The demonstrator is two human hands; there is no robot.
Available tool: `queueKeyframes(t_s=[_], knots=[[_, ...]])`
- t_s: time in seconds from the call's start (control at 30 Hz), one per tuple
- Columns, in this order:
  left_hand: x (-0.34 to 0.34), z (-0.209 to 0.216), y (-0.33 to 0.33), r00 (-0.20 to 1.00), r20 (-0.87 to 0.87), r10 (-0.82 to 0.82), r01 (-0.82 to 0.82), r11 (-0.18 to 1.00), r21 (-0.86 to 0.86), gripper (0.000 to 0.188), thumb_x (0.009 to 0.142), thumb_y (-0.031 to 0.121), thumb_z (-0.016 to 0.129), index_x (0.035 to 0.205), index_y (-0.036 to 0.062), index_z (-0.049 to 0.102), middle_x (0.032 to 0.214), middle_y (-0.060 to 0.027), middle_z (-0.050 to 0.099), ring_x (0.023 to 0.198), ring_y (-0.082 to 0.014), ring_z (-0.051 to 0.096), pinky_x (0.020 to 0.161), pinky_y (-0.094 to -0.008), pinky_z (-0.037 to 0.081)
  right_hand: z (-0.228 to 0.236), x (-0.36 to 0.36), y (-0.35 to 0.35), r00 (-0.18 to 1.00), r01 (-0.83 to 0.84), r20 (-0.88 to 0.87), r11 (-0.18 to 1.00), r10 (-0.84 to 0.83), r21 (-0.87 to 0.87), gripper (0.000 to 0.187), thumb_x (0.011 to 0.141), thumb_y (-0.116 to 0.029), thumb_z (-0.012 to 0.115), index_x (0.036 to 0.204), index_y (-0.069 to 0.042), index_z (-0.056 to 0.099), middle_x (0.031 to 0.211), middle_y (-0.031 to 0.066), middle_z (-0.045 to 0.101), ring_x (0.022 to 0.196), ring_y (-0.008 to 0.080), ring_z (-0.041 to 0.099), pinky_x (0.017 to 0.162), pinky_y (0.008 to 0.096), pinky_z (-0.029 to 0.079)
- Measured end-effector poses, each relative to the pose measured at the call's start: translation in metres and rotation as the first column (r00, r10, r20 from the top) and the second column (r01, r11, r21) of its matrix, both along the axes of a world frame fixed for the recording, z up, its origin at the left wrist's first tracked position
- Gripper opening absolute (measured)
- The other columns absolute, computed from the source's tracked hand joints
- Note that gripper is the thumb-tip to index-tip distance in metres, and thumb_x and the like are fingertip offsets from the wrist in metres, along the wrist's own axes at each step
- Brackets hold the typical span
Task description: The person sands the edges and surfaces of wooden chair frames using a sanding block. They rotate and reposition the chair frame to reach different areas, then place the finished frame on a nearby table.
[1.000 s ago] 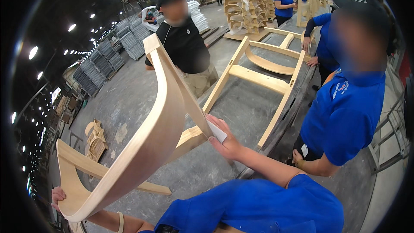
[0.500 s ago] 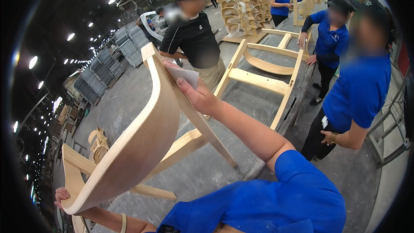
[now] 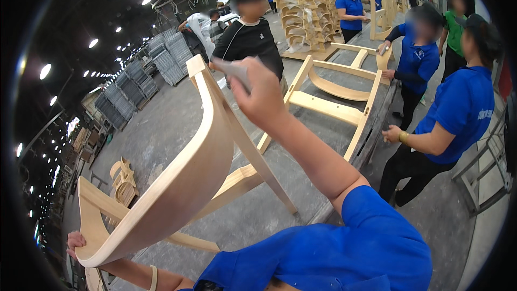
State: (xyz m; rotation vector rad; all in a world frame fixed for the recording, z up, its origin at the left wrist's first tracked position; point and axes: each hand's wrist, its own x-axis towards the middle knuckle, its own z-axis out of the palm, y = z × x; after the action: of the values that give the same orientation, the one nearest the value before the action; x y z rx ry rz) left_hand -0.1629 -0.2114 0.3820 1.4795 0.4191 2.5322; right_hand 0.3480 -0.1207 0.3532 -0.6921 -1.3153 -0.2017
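A pale wooden chair frame (image 3: 161, 199) stands tilted in front of me, its curved backrest band sweeping from lower left up to the top of a leg. My left hand (image 3: 76, 241) grips the band's lower left end, fingers wrapped over the edge. Raised off the wood near the upper leg joint, my right hand (image 3: 261, 94) pinches a folded greyish sheet of sandpaper (image 3: 235, 72). That hand is slightly blurred. The lower parts of the frame are partly hidden behind the backrest.
Beyond my right arm, another chair frame (image 3: 326, 99) lies on the grey table (image 3: 371, 129), with a co-worker in blue (image 3: 417, 59) handling its far end. One more person in blue (image 3: 458, 108) stands at right, one in black (image 3: 250, 46) across. Stacked chair parts (image 3: 307, 13) rise behind.
My right hand has lifted off the chair's upper leg and moved right with the sandpaper. My left hand keeps its hold. The nearby co-worker at right has turned and shifted.
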Motion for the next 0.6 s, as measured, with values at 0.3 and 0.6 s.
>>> queueKeyframes(t_s=[0.3, 0.6], knots=[[0.013, 0.003, -0.013, 0.998, 0.02, 0.058, -0.058, 0.998, -0.008, 0.043, 0.101, 0.038, 0.028, 0.068, 0.0112, 0.033, 0.072, -0.0022, 0.026, 0.066, -0.0142, 0.028, 0.065, -0.0274, 0.03, 0.006, -0.005, -0.01, 0.93, -0.366, -0.119, 0.908, 0.348, -0.202, 0.02, 0.088, -0.015, 0.065, 0.1, 0.001, 0.065, 0.083, 0.0082, 0.068, 0.074, 0.0124, 0.062, 0.068, 0.0274, 0.048], [-0.01, -0.002, -0.008, 0.996, -0.077, 0.036, -0.033, 0.999, 0.04, 0.039, 0.101, 0.034, 0.03, 0.07, 0.0104, 0.036, 0.073, -0.0022, 0.027, 0.065, -0.0142, 0.029, 0.063, -0.028, 0.03, 0.003, -0.008, -0.008, 0.937, -0.348, -0.089, 0.927, 0.338, -0.139, 0.017, 0.088, -0.013, 0.066, 0.099, 0.0, 0.067, 0.085, 0.0067, 0.068, 0.078, 0.012, 0.063, 0.071, 0.0257, 0.049]])
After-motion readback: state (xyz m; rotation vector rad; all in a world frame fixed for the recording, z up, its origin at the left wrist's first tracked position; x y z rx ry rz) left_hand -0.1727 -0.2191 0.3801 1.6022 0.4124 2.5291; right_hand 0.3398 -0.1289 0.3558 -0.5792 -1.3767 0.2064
